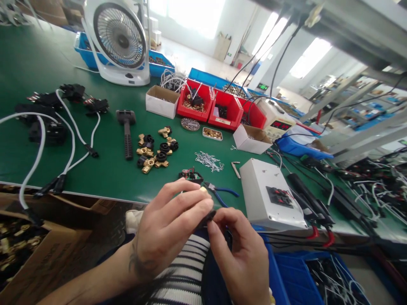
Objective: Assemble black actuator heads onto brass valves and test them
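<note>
My left hand (178,222) is closed over a brass fitting (203,189), mostly hidden under the fingers. A dark piece (209,216) shows between both hands, and the thumb and forefinger of my right hand (240,250) pinch it. Just beyond my fingers, at the bench edge, lies a small open black part with wires (190,174). Beside it rest blue-handled pliers (226,192). Farther in is a loose heap of metal cotter pins (209,162). Several brass fittings with black caps (154,152) are grouped to the left.
On the green bench (171,186) stand a white fan (122,42), red bins (224,110), white boxes (162,101) and a grey box with a black socket (270,192). A black hammer-shaped tool (127,135) and cabled black parts (47,127) lie left. Below are a carton (47,254) and blue crate (289,271).
</note>
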